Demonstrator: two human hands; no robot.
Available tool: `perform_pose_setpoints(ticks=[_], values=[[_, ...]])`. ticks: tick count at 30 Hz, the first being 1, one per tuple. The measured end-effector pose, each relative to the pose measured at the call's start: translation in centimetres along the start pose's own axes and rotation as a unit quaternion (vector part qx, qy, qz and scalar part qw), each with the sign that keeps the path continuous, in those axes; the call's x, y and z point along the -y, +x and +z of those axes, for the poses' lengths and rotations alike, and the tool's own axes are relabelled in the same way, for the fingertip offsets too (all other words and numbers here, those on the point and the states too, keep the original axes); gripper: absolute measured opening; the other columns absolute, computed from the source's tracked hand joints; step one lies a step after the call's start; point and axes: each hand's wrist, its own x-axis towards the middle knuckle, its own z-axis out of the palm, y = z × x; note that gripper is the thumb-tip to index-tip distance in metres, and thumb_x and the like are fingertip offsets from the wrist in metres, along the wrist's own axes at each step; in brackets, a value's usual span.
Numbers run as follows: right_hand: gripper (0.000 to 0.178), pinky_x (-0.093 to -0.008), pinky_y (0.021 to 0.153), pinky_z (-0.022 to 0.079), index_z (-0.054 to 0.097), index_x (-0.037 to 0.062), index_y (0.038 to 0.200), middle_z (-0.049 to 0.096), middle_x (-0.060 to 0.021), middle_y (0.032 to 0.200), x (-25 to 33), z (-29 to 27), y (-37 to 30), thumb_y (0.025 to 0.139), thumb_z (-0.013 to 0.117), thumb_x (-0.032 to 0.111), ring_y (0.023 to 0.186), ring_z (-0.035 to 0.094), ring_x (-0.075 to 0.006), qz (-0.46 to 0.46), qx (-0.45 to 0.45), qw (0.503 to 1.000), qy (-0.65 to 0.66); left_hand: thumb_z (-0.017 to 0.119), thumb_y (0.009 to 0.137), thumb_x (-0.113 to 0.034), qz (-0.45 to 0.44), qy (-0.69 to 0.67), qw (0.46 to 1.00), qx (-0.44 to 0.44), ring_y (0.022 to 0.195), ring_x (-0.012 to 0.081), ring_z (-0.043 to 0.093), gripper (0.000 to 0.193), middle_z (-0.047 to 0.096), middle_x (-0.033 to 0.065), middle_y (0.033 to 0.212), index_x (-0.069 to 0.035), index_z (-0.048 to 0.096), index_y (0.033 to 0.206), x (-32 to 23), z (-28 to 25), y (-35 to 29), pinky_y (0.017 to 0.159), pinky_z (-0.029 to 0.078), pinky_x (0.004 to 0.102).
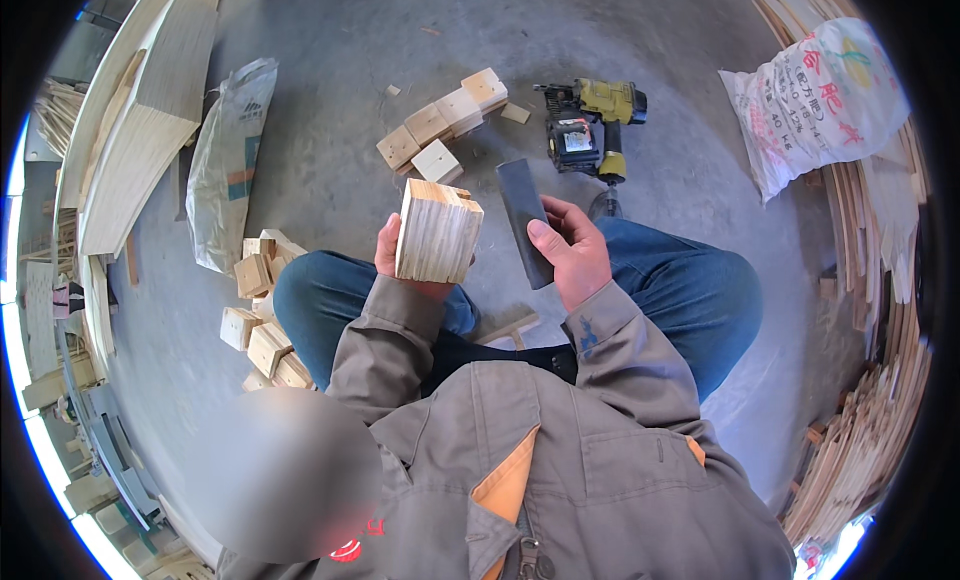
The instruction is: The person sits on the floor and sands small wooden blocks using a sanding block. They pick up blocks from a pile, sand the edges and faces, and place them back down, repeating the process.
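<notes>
My left hand (388, 248) is wrapped round a pale wooden block (436, 238) with a layered, striped side. Most of its fingers are hidden behind the block. In my right hand (578, 258) is a flat dark grey bar (525, 223), pinched with the thumb on its face. The bar stands tilted beside the block, with a gap between them. Just beyond, on the concrete floor, several wooden blocks (428, 126) lie in a slanting row, and one block (437, 164) lies against its near side.
A yellow and black nail gun (607, 102) lies ahead to the right. Several blocks (268, 346) are heaped by my left knee. A plastic bag (232, 170) and stacked boards (140, 130) are at the left; a filled white sack (815, 110) and wood strips (862, 440) line the right.
</notes>
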Motion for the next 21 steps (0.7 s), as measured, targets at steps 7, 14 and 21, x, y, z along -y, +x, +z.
perform_pose_setpoints(ticks=[7, 14, 21], values=[[0.045, -0.0301, 0.096, 0.051, 0.058, -0.0033, 0.135, 0.067, -0.0112, 0.124, -0.3, -0.2, 0.1, 0.096, 0.073, 0.015, 0.109, 0.063, -0.0149, -0.024, 0.006, 0.999, -0.028, 0.064, 0.084, -0.064, -0.014, 0.000, 0.999, 0.049, 0.107, 0.0342, 0.066, 0.076, 0.067, 0.0131, 0.126, -0.011, 0.060, 0.138, 0.0, -1.8, 0.6, 0.080, 0.054, 0.0504], [0.045, -0.0293, 0.095, 0.052, 0.058, -0.0033, 0.134, 0.067, -0.0105, 0.123, -0.4, -0.2, 0.2, 0.096, 0.073, 0.015, 0.106, 0.063, -0.0143, -0.031, -0.001, 0.999, -0.033, 0.063, 0.086, -0.060, -0.013, -0.005, 1.000, 0.027, 0.108, 0.0329, 0.067, 0.068, 0.068, 0.0109, 0.125, -0.012, 0.063, 0.134, 0.0, -1.9, 1.0, 0.083, 0.055, 0.0494], [0.046, -0.0290, 0.093, 0.052, 0.058, -0.0035, 0.134, 0.067, -0.0105, 0.122, -0.5, -0.3, 0.2, 0.095, 0.073, 0.016, 0.104, 0.063, -0.0139, -0.035, -0.004, 0.999, -0.037, 0.059, 0.089, -0.062, 0.034, -0.018, 0.999, -0.019, 0.099, 0.0331, 0.069, 0.065, 0.069, 0.0137, 0.120, -0.011, 0.065, 0.129, 0.5, -0.7, 0.8, 0.072, 0.058, 0.0485]])
